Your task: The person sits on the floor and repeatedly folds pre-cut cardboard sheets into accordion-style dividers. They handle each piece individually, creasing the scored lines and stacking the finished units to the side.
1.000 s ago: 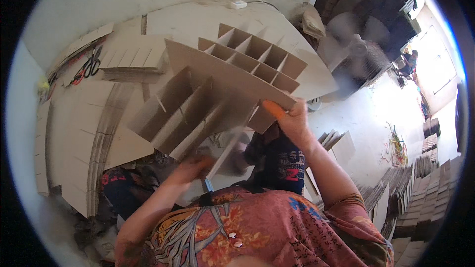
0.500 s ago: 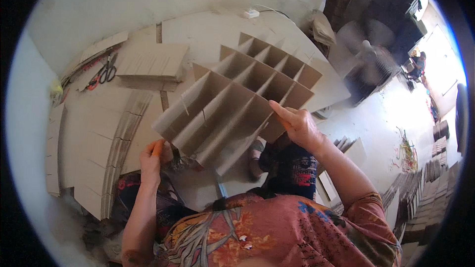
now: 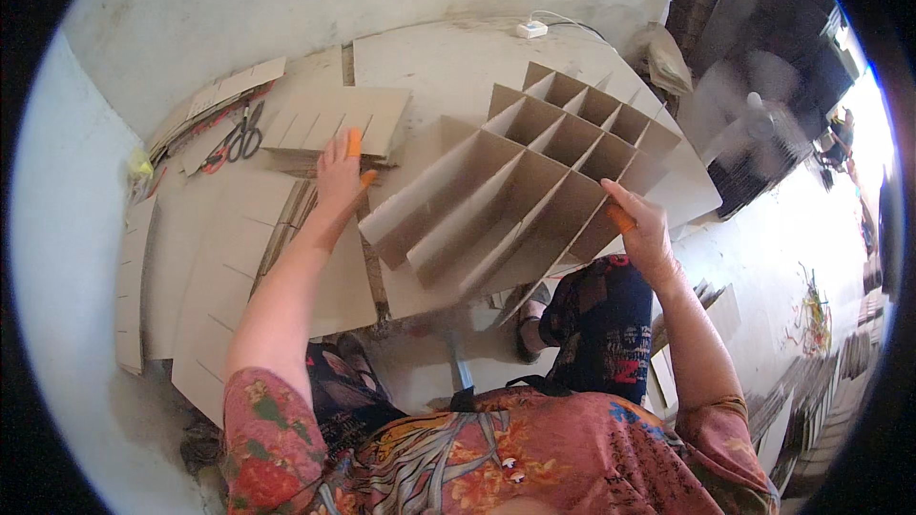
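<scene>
The cardboard divider grid [image 3: 544,195] appears assembled: long slotted strips cross shorter ones and form rows of open cells, with no loose strip visible in it. Judged from this, the interlocking step on this unit is complete. What remains is most likely setting it aside and building further units from the stock on the floor.

Nearest the person, the right hand [image 3: 644,229] is closed on the lower right edge of the divider grid, fingers curled over a strip end, an orange finger cot [image 3: 620,219] on one finger. This hand alone supports the grid, which is tilted and held above the floor in front of the knees.

The left hand [image 3: 341,172] is off the grid, fingers spread and extended, with orange cots on two fingertips. It holds nothing and reaches toward, or just touches, the stack of slotted cardboard strips [image 3: 334,119] lying flat beyond it; contact cannot be confirmed.

Left of the forearm, larger flat cardboard sheets [image 3: 224,267] cover the floor. Farther left, scissors [image 3: 243,138] lie beside the strip stack. At the far wall sits a white power adapter [image 3: 530,30] with its cord.
</scene>
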Motion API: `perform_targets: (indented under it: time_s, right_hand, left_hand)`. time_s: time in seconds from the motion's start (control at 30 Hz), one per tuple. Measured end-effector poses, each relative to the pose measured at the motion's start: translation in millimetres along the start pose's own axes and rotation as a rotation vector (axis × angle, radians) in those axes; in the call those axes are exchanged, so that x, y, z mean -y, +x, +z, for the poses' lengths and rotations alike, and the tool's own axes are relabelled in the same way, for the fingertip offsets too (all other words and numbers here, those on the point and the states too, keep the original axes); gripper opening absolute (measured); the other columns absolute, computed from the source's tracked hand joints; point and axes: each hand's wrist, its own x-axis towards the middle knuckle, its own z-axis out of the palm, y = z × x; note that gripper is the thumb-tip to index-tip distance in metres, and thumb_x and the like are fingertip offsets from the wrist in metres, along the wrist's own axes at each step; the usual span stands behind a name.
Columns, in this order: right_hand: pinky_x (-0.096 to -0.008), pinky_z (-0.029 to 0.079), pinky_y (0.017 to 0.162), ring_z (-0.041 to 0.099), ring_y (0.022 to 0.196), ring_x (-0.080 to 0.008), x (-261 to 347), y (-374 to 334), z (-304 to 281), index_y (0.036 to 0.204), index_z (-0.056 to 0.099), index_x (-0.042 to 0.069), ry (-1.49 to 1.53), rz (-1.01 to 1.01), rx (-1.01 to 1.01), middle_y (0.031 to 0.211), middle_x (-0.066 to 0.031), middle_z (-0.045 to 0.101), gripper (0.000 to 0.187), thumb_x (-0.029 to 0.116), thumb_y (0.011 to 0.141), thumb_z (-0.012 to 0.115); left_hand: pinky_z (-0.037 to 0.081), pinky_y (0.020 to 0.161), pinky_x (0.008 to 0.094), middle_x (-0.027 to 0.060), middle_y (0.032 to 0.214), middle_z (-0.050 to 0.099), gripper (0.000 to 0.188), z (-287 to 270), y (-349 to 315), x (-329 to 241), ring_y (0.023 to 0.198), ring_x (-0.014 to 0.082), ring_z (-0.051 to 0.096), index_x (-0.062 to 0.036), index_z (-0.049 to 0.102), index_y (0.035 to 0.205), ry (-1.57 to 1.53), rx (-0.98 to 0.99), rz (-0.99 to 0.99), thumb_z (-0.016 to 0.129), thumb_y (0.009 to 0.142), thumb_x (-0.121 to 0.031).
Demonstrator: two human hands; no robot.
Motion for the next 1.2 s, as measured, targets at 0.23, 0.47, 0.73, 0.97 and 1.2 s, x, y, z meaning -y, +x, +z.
perform_targets:
  time_s: [0.23,0.47,0.73,0.97,1.2]
  right_hand:
    - [-0.033,0.047,0.091,0.063,0.107,-0.0282,-10.3,12.5,4.2,0.128,0.057,0.005,0.033,0.105,0.085,0.113,-0.0197,0.065,0.042,-0.002,0.086,0.061]
    - [-0.0369,0.052,0.08,0.065,0.095,-0.0329,24.5,8.1,8.5,0.132,0.053,0.007,-0.14,0.06,-0.234,0.11,-0.0194,0.063,0.05,0.003,0.084,0.067]
    - [-0.0307,0.053,0.08,0.065,0.093,-0.0179,99.0,37.9,-2.1,0.129,0.054,0.001,0.655,0.268,-0.19,0.108,-0.0109,0.064,0.041,0.013,0.091,0.064]
    - [-0.0297,0.053,0.074,0.065,0.086,-0.015,132.4,49.6,4.2,0.107,0.066,0.002,1.232,0.499,-0.282,0.099,-0.0063,0.068,0.018,0.012,0.093,0.061]
    - [-0.025,0.048,0.079,0.061,0.087,-0.0096,96.4,20.4,-37.5,0.106,0.068,0.003,0.589,0.184,-0.398,0.099,-0.0015,0.069,0.016,0.007,0.092,0.062]
  left_hand:
    - [0.05,0.076,0.0443,0.0209,0.1,0.066,0.019,-5.1,42.1,2.5,0.092,0.0373,0.062,-0.0055,0.067,0.095,-0.137,0.246,-0.107,0.065,0.083,-0.02]
    - [0.05,0.078,0.0338,0.0179,0.095,0.068,0.023,-42.1,24.8,13.5,0.089,0.0252,0.066,-0.0104,0.071,0.105,-0.667,0.245,-0.348,0.069,0.083,-0.017]
    - [0.047,0.091,0.029,0.0124,0.115,0.066,0.039,-145.9,-9.4,-88.5,0.103,0.0223,0.064,-0.0032,0.066,0.115,-0.729,-0.386,-0.01,0.054,0.081,0.011]
    - [0.049,0.094,0.0344,0.0148,0.122,0.062,0.044,-160.4,-49.7,-171.2,0.111,0.0261,0.061,-0.0021,0.059,0.124,-0.96,-0.123,0.548,0.069,0.082,-0.009]
    - [0.045,0.097,0.0324,0.0132,0.126,0.06,0.042,-160.9,-12.5,-117.9,0.113,0.0206,0.058,-0.002,0.057,0.128,-0.973,-0.429,-0.007,0.064,0.092,-0.023]
